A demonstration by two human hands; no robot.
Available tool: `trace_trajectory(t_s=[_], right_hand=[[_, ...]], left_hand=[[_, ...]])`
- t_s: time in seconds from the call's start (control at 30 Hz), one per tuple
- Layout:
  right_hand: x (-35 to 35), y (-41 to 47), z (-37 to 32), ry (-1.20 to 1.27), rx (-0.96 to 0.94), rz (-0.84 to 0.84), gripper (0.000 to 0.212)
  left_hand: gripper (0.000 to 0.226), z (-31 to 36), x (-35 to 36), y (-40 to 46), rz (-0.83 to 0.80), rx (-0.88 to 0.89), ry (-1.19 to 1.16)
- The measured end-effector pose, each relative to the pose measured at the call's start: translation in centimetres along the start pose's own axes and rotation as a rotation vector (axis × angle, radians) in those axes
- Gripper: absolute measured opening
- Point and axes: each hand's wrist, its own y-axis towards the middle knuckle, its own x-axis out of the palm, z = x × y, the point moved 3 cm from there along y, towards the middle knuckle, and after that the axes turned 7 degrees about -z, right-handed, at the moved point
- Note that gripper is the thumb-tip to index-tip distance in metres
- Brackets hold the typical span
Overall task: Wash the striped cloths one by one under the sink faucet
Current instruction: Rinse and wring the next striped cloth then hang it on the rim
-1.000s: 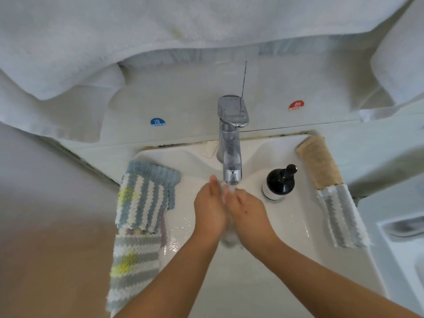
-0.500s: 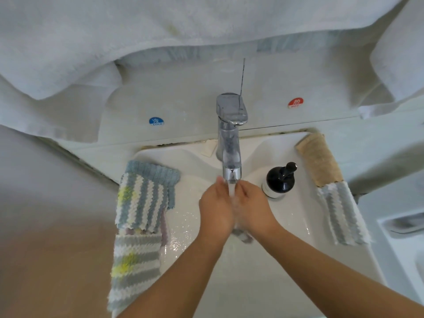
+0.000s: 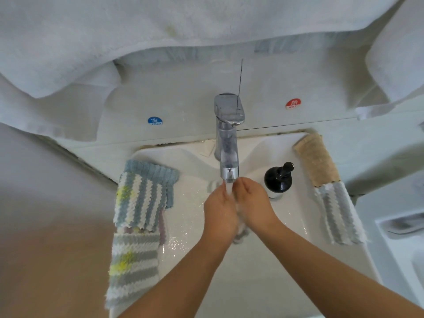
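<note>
Both hands under running faucet (image 3: pixel 227 154); left hand (image 3: pixel 220 212) and right hand (image 3: pixel 253 206) curled round one wet cloth (image 3: pixel 239 234), mostly hidden; wash in progress. Striped cloths on sink (image 3: pixel 252 283) rim, L pile (image 3: pixel 140 203) and R cloth (image 3: pixel 337 214); can't tell which are done.

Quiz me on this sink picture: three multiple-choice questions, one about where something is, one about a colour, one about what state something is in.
1. Where does the black soap dispenser stand?
A. right of the faucet
B. on the left rim
C. on the floor

2. What colour is the sticker marked COLD?
A. red
B. blue
C. green

3. What is the faucet doing?
A. running
B. shut off
C. covered by a towel

Answers: 1 A, it sits on the sink right of the spout. 2 B, the round sticker is blue. 3 A, a stream falls between the left hand and right hand.
</note>
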Motion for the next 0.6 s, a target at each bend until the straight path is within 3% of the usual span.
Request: trace_trajectory(t_s=[0.13,0.2,0.3,0.43,0.5,0.6], right_hand=[[0.7,-1.6,0.3,-0.013,0.032,-0.131,0.041],[0.9,-2.7,0.7,0.043,0.02,-0.221,0.04],[-0.5,-2.6,1.1,0.088,0.091,-0.217,0.041],[-2.0,-2.0,1.6,-0.215,0.217,-0.248,0.043],[-2.3,-2.3,1.6,-0.396,0.22,-0.257,0.037],[-2.4,-2.4,1.3,-0.299,0.153,-0.182,0.015]], left_hand=[[0.046,0.0,-1.7,0.2,0.036,0.052,-0.035],[0.05,-0.2,-2.5,0.3,-0.018,0.109,-0.053],[0.043,-0.7,-2.8,0.0,-0.147,0.138,-0.06],[0.031,-1.5,-3.5,0.2,-0.234,0.108,-0.025],[0.024,-1.4,-4.3,0.5,-0.249,0.113,-0.008],[0.014,-0.5,-5.4,0.9,-0.31,0.162,0.034]])
